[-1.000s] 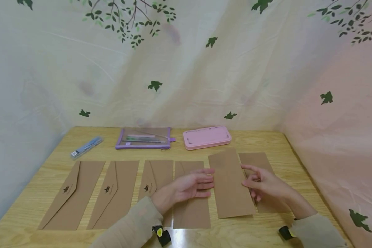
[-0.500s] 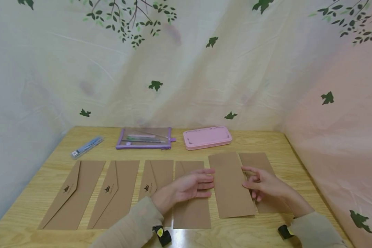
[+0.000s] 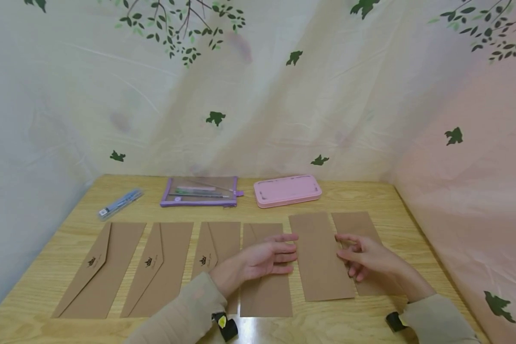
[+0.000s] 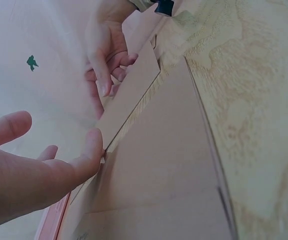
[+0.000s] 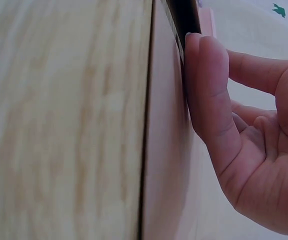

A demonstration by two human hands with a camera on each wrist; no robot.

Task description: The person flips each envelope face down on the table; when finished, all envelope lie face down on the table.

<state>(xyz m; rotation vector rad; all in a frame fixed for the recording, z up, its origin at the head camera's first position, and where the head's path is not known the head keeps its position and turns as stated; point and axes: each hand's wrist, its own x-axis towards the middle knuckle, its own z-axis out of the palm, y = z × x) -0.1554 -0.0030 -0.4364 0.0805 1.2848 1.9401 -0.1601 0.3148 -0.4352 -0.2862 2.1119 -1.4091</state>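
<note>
1. Envelopes (image 3: pixel 99 274), six in all, brown, lie in one row across the wooden table (image 3: pixel 69 239). The last two sit a little farther back than the other four.
2. Farthest left is the first envelope, its pointed flap (image 3: pixel 86 279) facing up with one small crown (image 3: pixel 91 262) printed on it. Behind it lies one clear pen pack (image 3: pixel 120 204) with blue inside.
3. The second envelope (image 3: pixel 167 270) shows the same flap and crown. Behind it, to the right, is one see-through pouch (image 3: pixel 199 192) with purple edges; the pens inside overlap too much to count.
4. The third envelope (image 3: pixel 225 239), also crown side up, is partly covered by the left sleeve (image 3: pixel 185 306).
5. The fourth envelope (image 3: pixel 265 301) lies beneath the left hand (image 3: pixel 260 258). That hand's fingers are stretched out, tips at the left edge of the fifth envelope (image 3: pixel 322 263).
6. One pink case (image 3: pixel 287 191) rests behind the fourth and fifth.
7. The fifth, plain side up, lies between the two hands.
8. The right hand (image 3: pixel 367 255) has forefinger and thumb extended to its right edge, the other fingers loosely bent.
9. Farthest right, the sixth envelope (image 3: pixel 359 224) is partly hidden by that hand.
</note>
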